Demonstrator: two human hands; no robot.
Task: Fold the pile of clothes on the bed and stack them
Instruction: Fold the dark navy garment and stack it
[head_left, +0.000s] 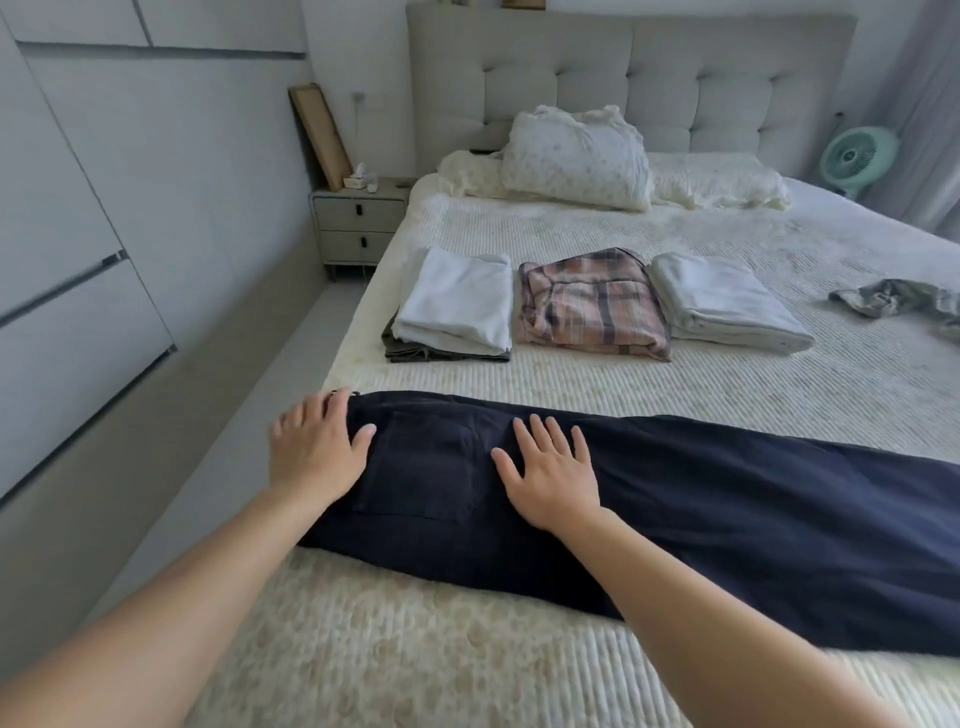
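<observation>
1. The left hand (316, 449) is laid flat, fingers spread and grasping nothing, on the waist end of the dark trousers (675, 514).
2. The right hand (550, 475) is pressed flat beside the back pocket, fingers straight, nothing grasped.
3. The trousers are stretched across the near bed (519, 379).
4. Behind them, a white pile (457, 304), a plaid pile (592, 306) and a grey pile (727, 304) are lined up.
5. A crumpled garment (898, 301) is left at the right.

Dark navy trousers (675, 519) lie stretched across the bed (623, 384). The left hand (317, 452) rests flat at their waistband end, the right hand (553, 478) flat beside the back pocket. Beyond lie a white stack (457, 304), a plaid shirt (592, 306) and a pale folded stack (727, 304).
</observation>
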